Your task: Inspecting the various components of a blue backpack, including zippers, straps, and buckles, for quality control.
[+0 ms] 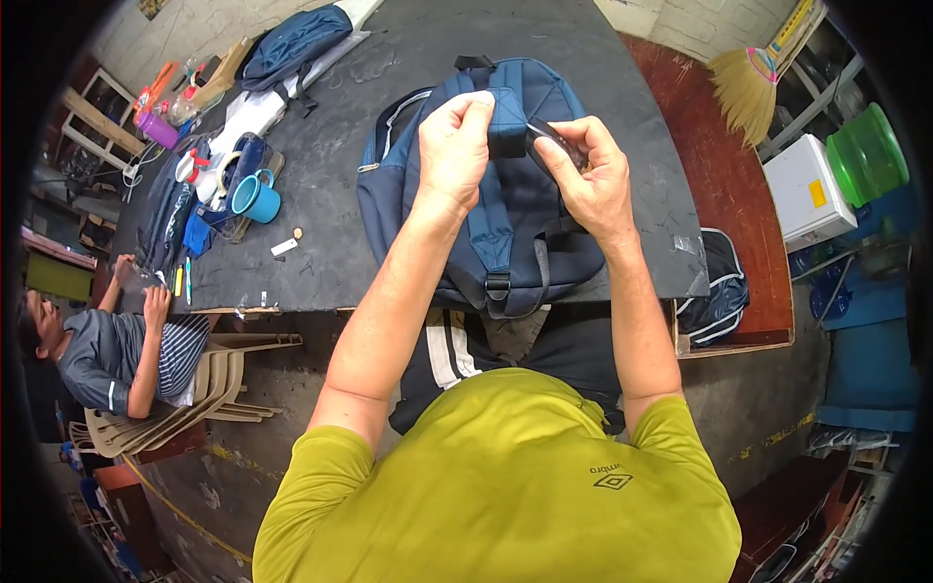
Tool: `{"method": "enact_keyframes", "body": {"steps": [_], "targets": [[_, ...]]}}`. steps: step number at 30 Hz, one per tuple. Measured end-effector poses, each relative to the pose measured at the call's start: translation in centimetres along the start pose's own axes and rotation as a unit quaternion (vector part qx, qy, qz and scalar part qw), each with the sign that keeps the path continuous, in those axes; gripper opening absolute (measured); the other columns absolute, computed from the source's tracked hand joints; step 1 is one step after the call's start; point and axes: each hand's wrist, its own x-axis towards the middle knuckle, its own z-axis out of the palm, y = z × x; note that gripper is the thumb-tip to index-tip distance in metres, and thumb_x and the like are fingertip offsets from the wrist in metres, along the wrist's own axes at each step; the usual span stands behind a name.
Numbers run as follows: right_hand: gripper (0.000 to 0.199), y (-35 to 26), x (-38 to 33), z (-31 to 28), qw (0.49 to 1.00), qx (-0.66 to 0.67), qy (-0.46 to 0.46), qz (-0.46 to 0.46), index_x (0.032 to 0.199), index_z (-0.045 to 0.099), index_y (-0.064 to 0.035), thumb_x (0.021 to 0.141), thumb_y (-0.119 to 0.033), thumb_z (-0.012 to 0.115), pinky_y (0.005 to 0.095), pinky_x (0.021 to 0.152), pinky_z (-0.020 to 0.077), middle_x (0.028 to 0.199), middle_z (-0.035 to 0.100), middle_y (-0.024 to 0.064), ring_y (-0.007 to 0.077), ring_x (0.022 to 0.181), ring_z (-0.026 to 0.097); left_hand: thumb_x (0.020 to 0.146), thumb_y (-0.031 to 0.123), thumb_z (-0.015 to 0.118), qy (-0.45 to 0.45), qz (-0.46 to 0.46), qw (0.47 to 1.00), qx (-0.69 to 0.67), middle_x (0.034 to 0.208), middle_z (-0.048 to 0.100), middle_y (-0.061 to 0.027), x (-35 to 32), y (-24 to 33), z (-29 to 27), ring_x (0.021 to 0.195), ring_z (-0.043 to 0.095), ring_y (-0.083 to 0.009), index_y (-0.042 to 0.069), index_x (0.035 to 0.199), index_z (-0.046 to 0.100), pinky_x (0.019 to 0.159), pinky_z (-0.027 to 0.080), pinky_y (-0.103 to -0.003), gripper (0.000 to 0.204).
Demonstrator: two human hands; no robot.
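A navy blue backpack lies on the black-topped table in front of me, its straps facing up. My left hand is closed on the padded end of a lighter blue shoulder strap and holds it raised over the bag. Opposite it, my right hand closes around a small dark tool with a thin pointed tip, which looks like thread snips. Its tip is close beside the strap end; whether it touches cannot be made out. The fingers hide most of the tool.
Farther left on the table are a turquoise mug, tape rolls, pens and another blue backpack. A person sits at the left edge. A brown wooden surface adjoins on the right, with a dark bag on it.
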Motion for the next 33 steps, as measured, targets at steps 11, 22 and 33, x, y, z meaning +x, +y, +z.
{"method": "enact_keyframes", "body": {"steps": [11, 22, 33], "targets": [[0.017, -2.1, -0.7, -0.7, 0.993, -0.109, 0.022, -0.048, 0.106, 0.074, -0.0006, 0.099, -0.012, 0.083, 0.0211, 0.064, 0.0478, 0.084, 0.074, -0.0027, 0.0015, 0.074, 0.061, 0.108, 0.016, 0.071, 0.016, 0.062, 0.994, 0.091, 0.088, 0.071, 0.0039, -1.1, 0.3, 1.7, 0.078, 0.059, -0.0030, -0.004, 0.108, 0.078, 0.071, 0.050, -0.023, 0.022], [0.017, -0.8, -1.1, -1.2, 0.995, -0.044, 0.075, -0.045, 0.103, 0.073, -0.0007, 0.098, -0.013, 0.083, 0.0234, 0.064, 0.0499, 0.080, 0.073, 0.0005, 0.0038, 0.073, 0.064, 0.110, 0.010, 0.064, -0.030, 0.061, 0.998, 0.012, 0.098, 0.073, 0.0025, -1.4, 0.5, 1.6, 0.085, 0.062, -0.0027, -0.002, 0.116, 0.074, 0.077, 0.053, -0.022, 0.017], [0.019, -0.6, -1.0, -0.1, 0.995, -0.023, 0.056, -0.074, 0.105, 0.074, -0.0023, 0.095, -0.012, 0.087, 0.0211, 0.065, 0.0503, 0.084, 0.073, -0.0017, 0.0026, 0.074, 0.063, 0.109, 0.005, 0.060, -0.072, 0.042, 0.996, -0.036, 0.107, 0.075, -0.0006, -1.7, 0.8, 0.8, 0.092, 0.067, -0.0046, -0.002, 0.122, 0.071, 0.088, 0.055, -0.022, 0.019]]}}
